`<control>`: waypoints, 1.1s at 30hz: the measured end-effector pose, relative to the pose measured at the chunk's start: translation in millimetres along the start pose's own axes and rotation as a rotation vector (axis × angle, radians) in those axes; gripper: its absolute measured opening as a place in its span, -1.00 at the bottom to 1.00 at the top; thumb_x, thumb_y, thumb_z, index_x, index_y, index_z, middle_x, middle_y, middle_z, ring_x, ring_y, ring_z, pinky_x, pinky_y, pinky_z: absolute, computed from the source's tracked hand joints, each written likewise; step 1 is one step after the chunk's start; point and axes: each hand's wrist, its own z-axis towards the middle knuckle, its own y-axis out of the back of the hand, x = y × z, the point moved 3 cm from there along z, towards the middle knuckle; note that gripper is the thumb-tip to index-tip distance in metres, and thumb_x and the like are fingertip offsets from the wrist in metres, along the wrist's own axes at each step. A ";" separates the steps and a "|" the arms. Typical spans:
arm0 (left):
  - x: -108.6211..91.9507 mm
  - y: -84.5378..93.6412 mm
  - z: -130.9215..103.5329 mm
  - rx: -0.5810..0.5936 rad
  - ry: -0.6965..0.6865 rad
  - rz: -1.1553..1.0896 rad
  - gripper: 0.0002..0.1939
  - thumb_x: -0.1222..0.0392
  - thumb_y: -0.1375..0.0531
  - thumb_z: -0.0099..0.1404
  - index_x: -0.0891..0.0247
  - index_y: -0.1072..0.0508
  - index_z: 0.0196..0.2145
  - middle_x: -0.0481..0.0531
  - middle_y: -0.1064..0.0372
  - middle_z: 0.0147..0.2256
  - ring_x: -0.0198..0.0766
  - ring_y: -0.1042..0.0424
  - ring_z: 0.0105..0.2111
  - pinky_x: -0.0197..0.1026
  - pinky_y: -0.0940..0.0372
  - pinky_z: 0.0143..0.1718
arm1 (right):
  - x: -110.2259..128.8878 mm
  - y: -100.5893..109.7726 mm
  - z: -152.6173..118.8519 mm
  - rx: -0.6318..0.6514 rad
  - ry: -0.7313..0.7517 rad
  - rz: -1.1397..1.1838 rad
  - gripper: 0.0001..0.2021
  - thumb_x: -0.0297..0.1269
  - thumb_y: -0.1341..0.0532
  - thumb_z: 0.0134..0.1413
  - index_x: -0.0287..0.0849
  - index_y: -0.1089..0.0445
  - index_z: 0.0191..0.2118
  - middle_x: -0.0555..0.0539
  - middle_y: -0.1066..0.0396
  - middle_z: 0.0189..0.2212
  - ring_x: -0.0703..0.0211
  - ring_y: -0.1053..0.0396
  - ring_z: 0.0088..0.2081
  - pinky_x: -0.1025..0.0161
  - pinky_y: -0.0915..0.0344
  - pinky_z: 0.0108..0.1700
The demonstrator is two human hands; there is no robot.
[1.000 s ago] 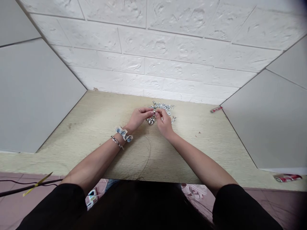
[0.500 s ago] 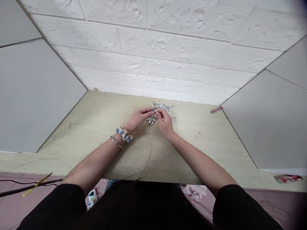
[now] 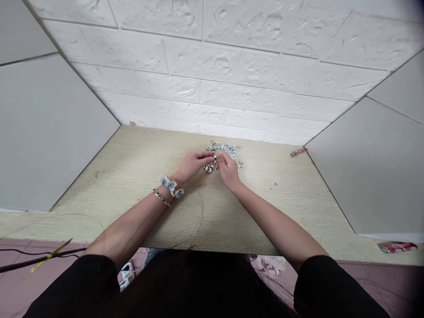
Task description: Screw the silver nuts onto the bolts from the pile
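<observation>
Over the wooden tabletop, my left hand (image 3: 194, 165) pinches with thumb and index finger at a small shiny metal fastener (image 3: 215, 157). My right hand (image 3: 227, 169) closes on the same piece from the other side, its fingers curled. Whether it is a lone nut or a nut on a bolt I cannot tell, as fingertips cover part of it. Loose bolts, nuts and washers (image 3: 226, 147) lie just beyond both hands. A little cluster of shiny metal parts (image 3: 208, 168) sits below my left fingertips. Several screws (image 3: 240, 165) lie right of my right hand.
A white brick-pattern wall (image 3: 212, 97) closes off the back of the table (image 3: 139, 150). Grey panels (image 3: 49, 132) rise at both sides. One red-and-silver item (image 3: 298, 152) lies by the right panel, another (image 3: 397, 247) near the front right edge. A dark cable (image 3: 39, 261) runs at lower left.
Both hands stay nearly in place. The metal piece between the fingertips has turned and shows a brighter face; the right thumb and fingers have shifted slightly.
</observation>
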 end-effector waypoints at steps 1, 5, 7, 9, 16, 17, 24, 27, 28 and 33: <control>-0.4 -0.6 -0.3 0.002 0.001 0.001 -0.60 0.01 -0.38 -0.04 0.26 -0.60 -0.25 0.08 -0.54 -0.24 -0.18 -0.43 -0.20 -0.11 -0.26 -0.06 | -0.7 -0.1 -0.2 0.003 -0.012 0.015 -0.53 0.16 0.03 0.17 -0.12 -0.15 -0.54 0.09 -0.16 -0.62 0.28 -0.15 -0.51 0.29 -0.12 -0.39; -2.0 -2.5 -2.1 0.020 0.020 0.004 -0.60 -0.01 -0.36 -0.01 0.28 -0.59 -0.24 0.08 -0.53 -0.29 -0.25 -0.41 -0.31 -0.15 -0.27 -0.18 | -1.5 0.1 -1.4 0.008 -0.066 0.051 -0.48 0.22 0.02 0.13 -0.12 -0.13 -0.60 0.09 -0.12 -0.69 0.30 -0.11 -0.57 0.29 -0.07 -0.46; -2.6 -3.4 -3.2 0.042 0.039 -0.001 -0.60 0.00 -0.34 0.02 0.29 -0.58 -0.22 0.06 -0.51 -0.35 -0.31 -0.37 -0.39 -0.19 -0.26 -0.26 | -2.7 0.0 -1.8 0.004 -0.094 0.057 -0.46 0.24 0.03 0.11 -0.12 -0.12 -0.62 0.09 -0.12 -0.71 0.31 -0.10 -0.59 0.29 -0.05 -0.48; -3.5 -4.1 -4.2 0.060 0.046 -0.004 -0.59 0.01 -0.34 0.02 0.32 -0.58 -0.22 0.05 -0.48 -0.40 -0.35 -0.33 -0.45 -0.21 -0.24 -0.32 | -4.9 -0.1 -1.8 -0.010 -0.115 0.063 -0.44 0.26 0.03 0.09 -0.12 -0.09 -0.65 0.09 -0.10 -0.72 0.32 -0.08 -0.61 0.29 -0.02 -0.51; -7.3 -6.4 -6.3 0.056 0.034 0.049 -0.62 0.03 -0.33 0.02 0.34 -0.57 -0.24 0.04 -0.46 -0.42 -0.36 -0.32 -0.46 -0.23 -0.21 -0.36 | -10.0 -0.5 -0.4 -0.023 -0.163 0.046 -0.40 0.30 0.04 0.05 -0.11 0.00 -0.70 0.09 -0.01 -0.76 0.33 -0.03 -0.64 0.28 0.04 -0.56; -7.8 -6.6 -6.5 0.055 0.034 0.060 -0.62 0.04 -0.33 0.03 0.33 -0.57 -0.23 0.06 -0.47 -0.39 -0.35 -0.33 -0.44 -0.23 -0.22 -0.34 | -9.8 -0.3 -0.2 -0.025 -0.163 0.039 -0.40 0.31 0.04 0.05 -0.11 0.00 -0.70 0.09 0.00 -0.76 0.33 -0.03 -0.64 0.28 0.03 -0.56; -6.8 -6.0 -5.4 0.052 0.024 0.044 -0.63 0.03 -0.33 0.03 0.30 -0.58 -0.22 0.07 -0.50 -0.35 -0.32 -0.35 -0.39 -0.23 -0.22 -0.31 | -9.6 -2.8 -0.6 0.006 -0.153 0.079 -0.39 0.29 0.06 0.08 -0.11 -0.01 -0.72 0.07 -0.05 -0.76 0.32 -0.04 -0.65 0.28 0.01 -0.57; -4.0 -5.4 -4.3 0.072 0.042 0.025 -0.60 0.03 -0.33 0.03 0.31 -0.58 -0.20 0.03 -0.48 -0.42 -0.36 -0.31 -0.45 -0.24 -0.20 -0.34 | -10.4 -3.3 -1.1 0.003 -0.167 0.113 -0.39 0.30 0.04 0.07 -0.11 -0.01 -0.72 0.07 -0.05 -0.77 0.31 -0.04 -0.65 0.28 0.01 -0.57; -3.4 -5.4 -4.1 0.084 0.046 0.021 -0.60 0.03 -0.33 0.04 0.31 -0.58 -0.19 0.02 -0.47 -0.45 -0.37 -0.30 -0.47 -0.24 -0.19 -0.36 | -10.4 -3.2 -1.3 -0.002 -0.176 0.117 -0.39 0.30 0.04 0.06 -0.11 -0.01 -0.72 0.07 -0.04 -0.77 0.32 -0.04 -0.65 0.29 0.01 -0.57; -0.7 -5.8 -3.2 0.121 0.062 -0.039 -0.63 0.05 -0.32 0.05 0.30 -0.58 -0.20 -0.02 -0.41 -0.52 -0.39 -0.26 -0.51 -0.25 -0.18 -0.39 | -7.1 -2.8 -2.7 -0.001 -0.190 0.123 -0.38 0.32 0.07 0.06 -0.11 -0.02 -0.73 0.07 -0.05 -0.77 0.32 -0.05 -0.66 0.28 -0.01 -0.56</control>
